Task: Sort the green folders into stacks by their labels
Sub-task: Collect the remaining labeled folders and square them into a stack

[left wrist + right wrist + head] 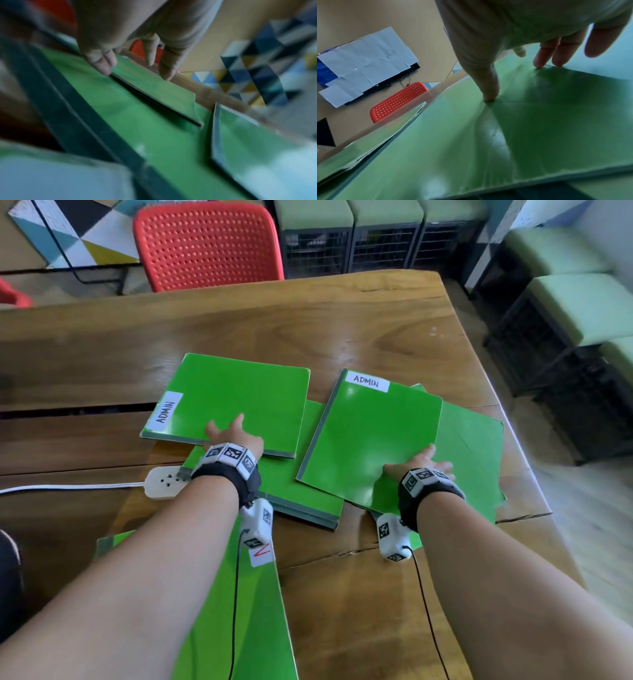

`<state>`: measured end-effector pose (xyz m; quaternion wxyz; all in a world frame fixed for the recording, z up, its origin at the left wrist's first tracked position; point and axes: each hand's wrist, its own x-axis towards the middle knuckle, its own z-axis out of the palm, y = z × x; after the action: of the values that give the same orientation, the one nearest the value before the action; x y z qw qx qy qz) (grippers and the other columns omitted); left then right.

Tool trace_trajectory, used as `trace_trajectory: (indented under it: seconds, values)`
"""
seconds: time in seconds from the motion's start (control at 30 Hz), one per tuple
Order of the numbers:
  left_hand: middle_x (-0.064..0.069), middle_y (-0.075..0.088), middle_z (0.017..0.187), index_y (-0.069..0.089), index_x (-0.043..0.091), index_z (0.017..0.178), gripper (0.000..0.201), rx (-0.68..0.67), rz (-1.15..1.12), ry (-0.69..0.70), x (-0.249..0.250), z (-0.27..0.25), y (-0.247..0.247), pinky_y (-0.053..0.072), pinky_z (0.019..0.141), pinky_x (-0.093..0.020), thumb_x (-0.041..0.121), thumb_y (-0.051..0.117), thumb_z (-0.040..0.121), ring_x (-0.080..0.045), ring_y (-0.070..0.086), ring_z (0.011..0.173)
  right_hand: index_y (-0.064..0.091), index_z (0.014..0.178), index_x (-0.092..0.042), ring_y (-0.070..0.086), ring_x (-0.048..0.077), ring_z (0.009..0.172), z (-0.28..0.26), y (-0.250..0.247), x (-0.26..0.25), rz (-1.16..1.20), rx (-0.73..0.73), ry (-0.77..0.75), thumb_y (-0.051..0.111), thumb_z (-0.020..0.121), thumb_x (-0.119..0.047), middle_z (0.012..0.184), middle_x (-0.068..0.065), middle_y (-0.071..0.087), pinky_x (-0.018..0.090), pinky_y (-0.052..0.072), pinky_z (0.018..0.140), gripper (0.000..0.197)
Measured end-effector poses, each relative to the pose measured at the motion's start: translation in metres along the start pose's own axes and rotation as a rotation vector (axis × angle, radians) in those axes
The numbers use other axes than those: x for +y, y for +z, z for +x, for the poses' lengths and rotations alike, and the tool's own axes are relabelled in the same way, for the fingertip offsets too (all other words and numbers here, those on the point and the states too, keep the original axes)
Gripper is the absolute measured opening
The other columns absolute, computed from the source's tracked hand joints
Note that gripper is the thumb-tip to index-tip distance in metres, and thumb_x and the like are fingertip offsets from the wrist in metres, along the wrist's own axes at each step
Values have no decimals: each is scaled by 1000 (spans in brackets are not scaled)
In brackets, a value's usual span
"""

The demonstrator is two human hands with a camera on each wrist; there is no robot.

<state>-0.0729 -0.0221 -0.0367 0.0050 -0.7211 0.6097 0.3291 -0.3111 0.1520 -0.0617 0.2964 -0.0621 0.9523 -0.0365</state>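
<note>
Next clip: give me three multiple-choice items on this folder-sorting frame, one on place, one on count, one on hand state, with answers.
1. Where is the power strip?
A. beside the left forearm
B. on the red chair
C. on a folder

2. How many labels plainly read ADMIN?
A. none
B. two
C. five

3. What is the right hand doing?
A. hanging clear
B. pressing straight fingers on a green folder
C. holding a pen

Answers: A, it lies on the table left of the arm; B, one label by the left hand, one farther right; B, fingertips dent the cover.
</note>
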Motion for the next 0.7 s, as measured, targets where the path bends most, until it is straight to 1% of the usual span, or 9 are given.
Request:
trace_trajectory:
  seconds: [0.1,0.17,0.27,0.37,0.43,0.53,0.6,0.67,0.7]
  values:
    - [-5,8,162,24,37,151,65,-66,352,138,-6,3,10,21,116,-54,32,52,93,-38,12,146,1,153,-32,15,44,142,0,3,-2,44,-3,6,76,74,-39,157,17,6,62,27,109,108]
    - [-7,21,158,23,32,152,63,-74,428,155,-14,5,14,26,113,-55,40,49,94,-39,21,143,1,152,-33,18,45,140,2,4,-4,80,-10,21,77,74,-36,156,18,6,62,29,109,109]
    - [-7,35,148,38,28,146,55,16,465,167,-25,6,9,36,105,-53,46,47,94,-38,36,130,5,152,-34,27,44,135,3,-1,-4,124,-28,55,80,71,-35,151,18,16,60,33,106,110]
    - [-11,44,138,55,21,133,47,68,462,167,-36,12,-2,40,101,-52,45,52,92,-38,40,123,19,146,-29,39,42,126,2,-5,-6,124,-52,55,79,67,-34,139,19,33,56,39,101,100]
    - [-14,44,134,55,19,128,55,108,425,97,-46,16,-11,39,99,-56,50,62,83,-40,39,124,26,142,-22,47,41,117,3,-4,-9,115,-89,38,78,65,-34,132,19,42,52,42,96,94]
    - [-14,25,146,40,20,137,93,143,356,-113,-62,18,-25,34,103,-60,69,68,64,-41,26,134,39,131,-11,57,36,103,4,-9,-13,93,-110,16,65,75,-28,123,17,51,43,48,84,64]
    - [-13,0,158,21,25,150,114,131,340,-217,-70,15,-35,28,108,-59,74,68,59,-43,15,141,45,128,-6,56,35,103,-6,-16,-16,60,-98,-4,58,84,-23,125,17,48,39,44,76,49]
    - [-16,-17,158,6,26,154,128,118,296,-290,-81,25,-43,23,112,-56,76,70,55,-45,11,144,40,133,-5,50,36,112,-11,-18,-19,60,-90,-16,55,90,-17,133,18,37,42,41,81,47]
    - [-17,-17,158,1,25,154,138,93,265,-322,-83,26,-49,23,113,-54,76,73,49,-43,10,145,38,135,-5,48,36,115,-14,-16,-22,75,-86,-28,56,91,-16,136,18,34,43,41,85,49]
